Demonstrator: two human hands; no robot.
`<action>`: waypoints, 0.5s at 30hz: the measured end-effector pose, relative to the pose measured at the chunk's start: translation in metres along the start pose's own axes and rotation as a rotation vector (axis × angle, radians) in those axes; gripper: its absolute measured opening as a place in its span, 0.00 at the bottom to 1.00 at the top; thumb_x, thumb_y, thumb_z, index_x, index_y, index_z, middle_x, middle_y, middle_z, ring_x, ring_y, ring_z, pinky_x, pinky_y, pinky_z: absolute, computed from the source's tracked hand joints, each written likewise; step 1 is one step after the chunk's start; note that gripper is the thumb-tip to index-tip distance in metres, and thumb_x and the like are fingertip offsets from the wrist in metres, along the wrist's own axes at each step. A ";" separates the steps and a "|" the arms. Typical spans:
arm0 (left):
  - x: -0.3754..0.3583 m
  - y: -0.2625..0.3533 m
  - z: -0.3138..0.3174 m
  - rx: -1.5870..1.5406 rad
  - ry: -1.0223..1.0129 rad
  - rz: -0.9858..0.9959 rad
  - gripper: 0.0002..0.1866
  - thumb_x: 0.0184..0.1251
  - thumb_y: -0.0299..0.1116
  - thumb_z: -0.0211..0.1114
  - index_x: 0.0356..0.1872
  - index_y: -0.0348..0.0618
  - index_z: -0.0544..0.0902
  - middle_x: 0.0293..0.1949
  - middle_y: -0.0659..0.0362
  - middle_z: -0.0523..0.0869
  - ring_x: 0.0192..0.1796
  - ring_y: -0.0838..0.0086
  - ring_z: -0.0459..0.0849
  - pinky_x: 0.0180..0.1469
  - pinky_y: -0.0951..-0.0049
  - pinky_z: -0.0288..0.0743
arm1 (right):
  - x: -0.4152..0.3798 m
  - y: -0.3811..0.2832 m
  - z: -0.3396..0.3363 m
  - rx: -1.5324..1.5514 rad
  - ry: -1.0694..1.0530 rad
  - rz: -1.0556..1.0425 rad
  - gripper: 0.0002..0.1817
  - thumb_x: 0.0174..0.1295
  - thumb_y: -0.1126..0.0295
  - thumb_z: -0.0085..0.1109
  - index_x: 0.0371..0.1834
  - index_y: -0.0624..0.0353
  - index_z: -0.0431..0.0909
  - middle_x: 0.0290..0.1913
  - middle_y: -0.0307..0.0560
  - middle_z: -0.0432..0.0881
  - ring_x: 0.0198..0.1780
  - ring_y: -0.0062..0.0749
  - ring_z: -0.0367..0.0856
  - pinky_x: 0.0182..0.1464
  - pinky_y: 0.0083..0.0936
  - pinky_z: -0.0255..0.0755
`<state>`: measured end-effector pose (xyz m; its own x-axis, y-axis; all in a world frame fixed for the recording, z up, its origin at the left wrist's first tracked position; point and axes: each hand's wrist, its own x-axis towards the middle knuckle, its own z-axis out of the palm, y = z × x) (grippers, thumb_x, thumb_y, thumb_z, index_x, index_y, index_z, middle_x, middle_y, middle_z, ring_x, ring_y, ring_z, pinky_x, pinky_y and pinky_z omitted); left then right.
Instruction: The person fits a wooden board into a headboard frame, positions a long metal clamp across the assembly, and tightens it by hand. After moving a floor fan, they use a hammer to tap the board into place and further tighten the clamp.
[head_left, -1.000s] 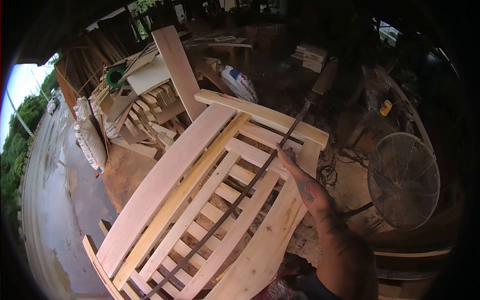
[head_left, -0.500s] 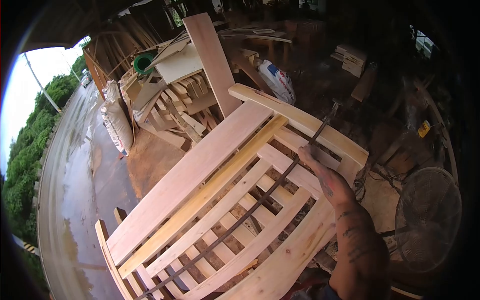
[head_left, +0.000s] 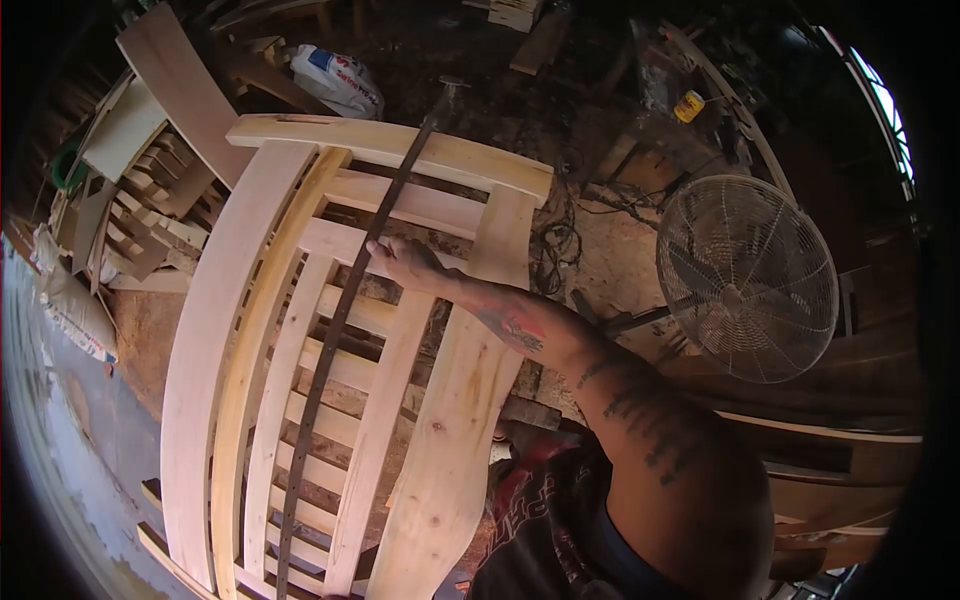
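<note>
My right hand (head_left: 408, 264) is closed around a long bar clamp (head_left: 345, 305), a dark metal bar with holes along it. The bar lies lengthwise over a pale wooden slatted frame (head_left: 437, 430), and its far end (head_left: 449, 84) sticks out past the frame's end rail (head_left: 390, 147). Several short crosspieces (head_left: 340, 363) run between the long rails beneath the bar. A wide pinkish board (head_left: 225, 350) forms the frame's left side. My left hand is out of sight, and the near end of the clamp is cut off at the bottom edge.
A large caged fan (head_left: 747, 278) stands at the right. Cables (head_left: 560, 245) lie on the dusty floor beyond the frame. Stacked wood offcuts (head_left: 155, 205), a leaning plank (head_left: 185, 90) and a white printed sack (head_left: 337, 80) are at the upper left. A yellow container (head_left: 689, 106) sits farther back.
My view has swung to the right, bringing the fan closer to the middle and pushing the road to the left edge. My right hand still grips the bar clamp.
</note>
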<state>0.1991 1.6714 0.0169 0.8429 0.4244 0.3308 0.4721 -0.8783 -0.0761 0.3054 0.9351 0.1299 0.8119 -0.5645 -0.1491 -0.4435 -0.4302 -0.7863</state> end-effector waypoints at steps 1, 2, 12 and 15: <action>0.000 0.001 0.001 -0.008 -0.009 0.012 0.22 0.80 0.38 0.46 0.65 0.33 0.73 0.63 0.35 0.75 0.65 0.44 0.73 0.64 0.48 0.72 | -0.038 0.026 0.004 -0.063 0.048 -0.051 0.28 0.75 0.45 0.48 0.33 0.63 0.74 0.27 0.63 0.82 0.34 0.61 0.84 0.38 0.52 0.74; 0.002 -0.001 0.001 -0.014 -0.014 0.011 0.22 0.80 0.38 0.46 0.64 0.33 0.73 0.62 0.35 0.76 0.64 0.44 0.74 0.64 0.49 0.72 | -0.092 0.037 -0.013 -0.102 0.078 -0.202 0.24 0.74 0.49 0.52 0.33 0.63 0.75 0.26 0.62 0.81 0.31 0.59 0.83 0.35 0.48 0.75; 0.011 -0.044 -0.005 -0.056 -0.183 -0.035 0.20 0.79 0.37 0.49 0.57 0.31 0.77 0.56 0.35 0.79 0.57 0.44 0.78 0.59 0.49 0.72 | -0.489 0.195 -0.290 -0.692 0.721 0.222 0.14 0.71 0.63 0.62 0.30 0.60 0.76 0.19 0.52 0.77 0.19 0.48 0.78 0.25 0.40 0.71; 0.009 -0.054 -0.007 -0.082 -0.243 -0.048 0.19 0.79 0.37 0.49 0.55 0.31 0.79 0.54 0.35 0.81 0.54 0.44 0.79 0.57 0.49 0.71 | -0.514 0.160 -0.347 -0.756 0.867 0.163 0.11 0.71 0.68 0.63 0.31 0.59 0.77 0.19 0.49 0.76 0.18 0.36 0.76 0.24 0.33 0.70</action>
<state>0.1794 1.7215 0.0307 0.8619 0.4978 0.0962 0.4989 -0.8665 0.0143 -0.3148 0.9125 0.2887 0.3217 -0.8188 0.4754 -0.8699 -0.4539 -0.1930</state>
